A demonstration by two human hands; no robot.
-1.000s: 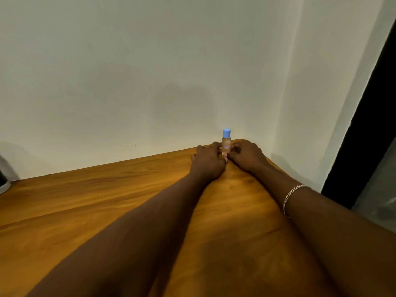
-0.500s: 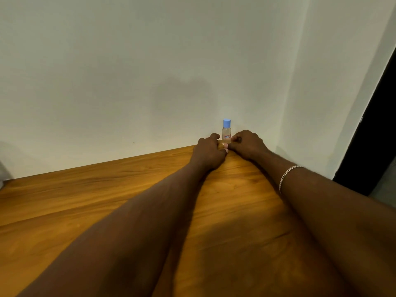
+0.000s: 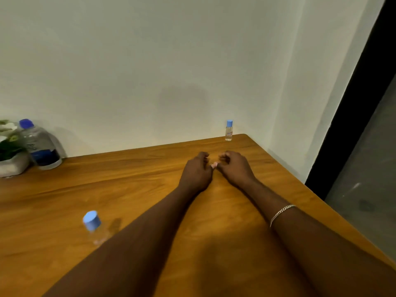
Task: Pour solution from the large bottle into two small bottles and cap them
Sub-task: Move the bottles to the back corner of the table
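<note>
A small clear bottle with a light blue cap [image 3: 228,130] stands upright at the table's far right corner, against the wall. A second small capped bottle [image 3: 94,227] stands nearer me on the left, beside my left forearm. The large clear bottle with a blue cap and dark label [image 3: 39,145] stands at the far left by the wall. My left hand [image 3: 196,171] and my right hand [image 3: 234,167] rest side by side on the wooden table [image 3: 128,179], a short way in front of the corner bottle, fingers loosely curled, holding nothing.
A white pot with a green plant [image 3: 10,153] stands at the far left next to the large bottle. The table's right edge drops off to a grey floor [image 3: 364,189] and a dark door frame [image 3: 353,103]. A white wall backs the table.
Both hands have let go of the corner bottle and drawn back toward me. The view has tilted down and left, bringing the second small bottle, large bottle and plant into sight.
</note>
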